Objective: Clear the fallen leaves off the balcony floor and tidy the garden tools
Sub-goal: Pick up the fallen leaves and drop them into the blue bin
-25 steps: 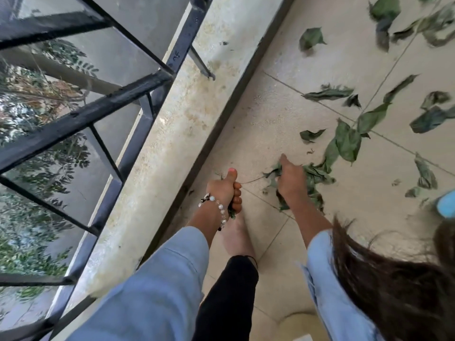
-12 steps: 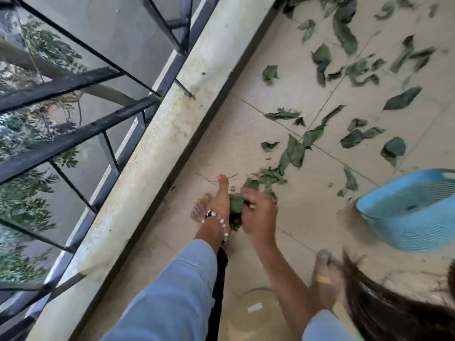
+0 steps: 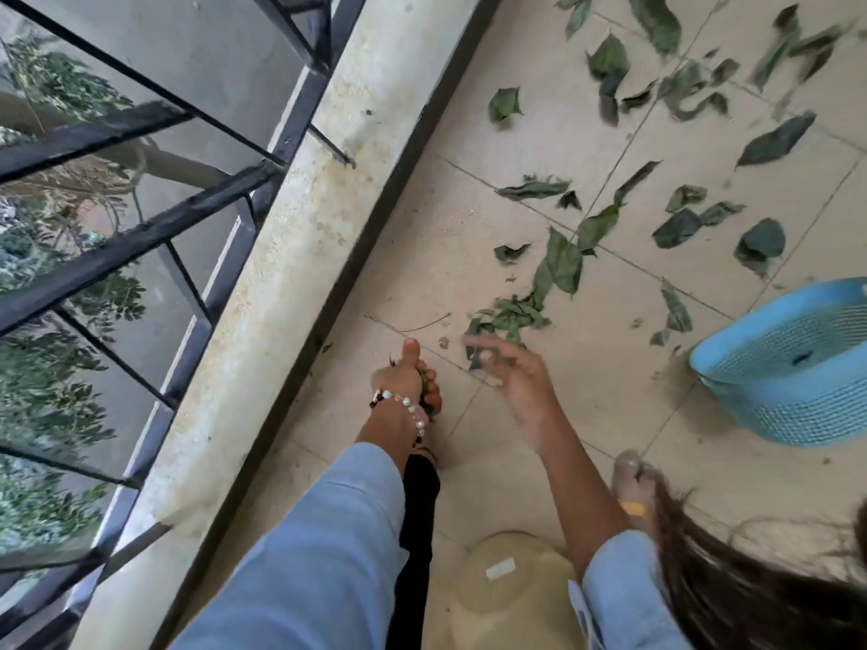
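A home balcony: tiled floor (image 3: 539,133), black metal railing (image 3: 140,236), treetops (image 3: 42,391) below.

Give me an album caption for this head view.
Left hand grips gathered leaves; right hand reaches toward more near a blue basket.

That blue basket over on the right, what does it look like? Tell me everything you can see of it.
The blue basket looks like plastic, round, with a smooth solid rim and walls of fine mesh. It stands on the tiled balcony floor at the right edge of the view, which cuts off part of it, and appears tipped so its open mouth faces the camera. Inside, a small dark spot shows near the middle of the bottom; otherwise it looks empty. No hand touches it. Loose leaves lie on the floor close beside it.
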A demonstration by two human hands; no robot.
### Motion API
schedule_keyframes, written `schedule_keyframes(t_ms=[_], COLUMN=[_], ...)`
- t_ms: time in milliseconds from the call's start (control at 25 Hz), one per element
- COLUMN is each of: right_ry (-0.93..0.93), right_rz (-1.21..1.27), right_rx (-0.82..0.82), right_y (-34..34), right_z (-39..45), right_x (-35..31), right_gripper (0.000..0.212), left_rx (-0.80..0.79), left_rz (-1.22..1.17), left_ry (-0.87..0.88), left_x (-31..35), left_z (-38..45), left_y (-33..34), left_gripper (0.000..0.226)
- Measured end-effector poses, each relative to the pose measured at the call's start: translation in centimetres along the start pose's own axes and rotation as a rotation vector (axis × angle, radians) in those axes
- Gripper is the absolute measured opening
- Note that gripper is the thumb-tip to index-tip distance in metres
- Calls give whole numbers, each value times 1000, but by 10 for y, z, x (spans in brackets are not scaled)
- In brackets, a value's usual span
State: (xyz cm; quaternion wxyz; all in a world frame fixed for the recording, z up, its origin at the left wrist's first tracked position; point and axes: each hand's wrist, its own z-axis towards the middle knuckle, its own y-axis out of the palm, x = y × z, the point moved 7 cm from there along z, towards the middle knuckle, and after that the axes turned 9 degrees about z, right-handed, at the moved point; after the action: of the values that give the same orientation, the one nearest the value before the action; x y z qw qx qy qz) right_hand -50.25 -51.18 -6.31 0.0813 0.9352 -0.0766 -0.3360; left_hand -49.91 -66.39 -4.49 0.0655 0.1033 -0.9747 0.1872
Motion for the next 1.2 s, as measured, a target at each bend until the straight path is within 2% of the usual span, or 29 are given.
schedule_keyframes(t_ms=[40,80,120,240,280,360,440,560,680,760,800,880,920,960,1040,1080,1200], right_ry=[-24,-90,-170,-359,-357,-362,-410,-598,-628,-629,-561,-394,-339,-280,-166,-166,-326], right_rz=[-92,-383,-661,-1358,-1513,-1669,-1724,-1784,-1501,-1133,-980,-892,-968,-1106,-1351,-1429,-1612], right_rx=[179,266,233,-145,-243,-306,-290,-276,-189,34,188,414,460,444,212,93,-75], right_y=[-8,-9,3,62,76,83,76,74,72,54,37,10,4,3,9,13,12], right_z=[14,32,50,99,111,132,142,142,139,129,123,109,104,103,107,108,111], right_x=[4,8,11,43,58,82,97,100,76,62,60,67,69,71,84,90,101], right_gripper=[28,27,27,46,50,50,42,24,11,24,34,49,59,70,78,74,49], left_rx=[-21,-10,-15,-36,-50,-99,-148,-163,-120,-99,-101,-103,-106,-110,-132,-140,-143], left_rz=[4,24,59,108,117,150,217,249,175,171,167,167,172,185,220,233,221], left_ry=[-16,-1,-31,-63,-70,-97,-66,-16,-4,11,7,6,14,25,45,54,57], left_x=[6,10,15,16,17,14,11,8,1,1,1,3,3,4,2,1,-3], left_z=[12,31,42,80,90,110,128,140,140,133,128,120,117,114,110,110,109], left_y=[-3,-13,-19,-34,-34,-30,-22,-14,-10,-8,-6,-1,3,8,18,22,26], left_gripper=[49,52,53,58,60,60,55,45,46,47,46,44,43,44,43,42,41])
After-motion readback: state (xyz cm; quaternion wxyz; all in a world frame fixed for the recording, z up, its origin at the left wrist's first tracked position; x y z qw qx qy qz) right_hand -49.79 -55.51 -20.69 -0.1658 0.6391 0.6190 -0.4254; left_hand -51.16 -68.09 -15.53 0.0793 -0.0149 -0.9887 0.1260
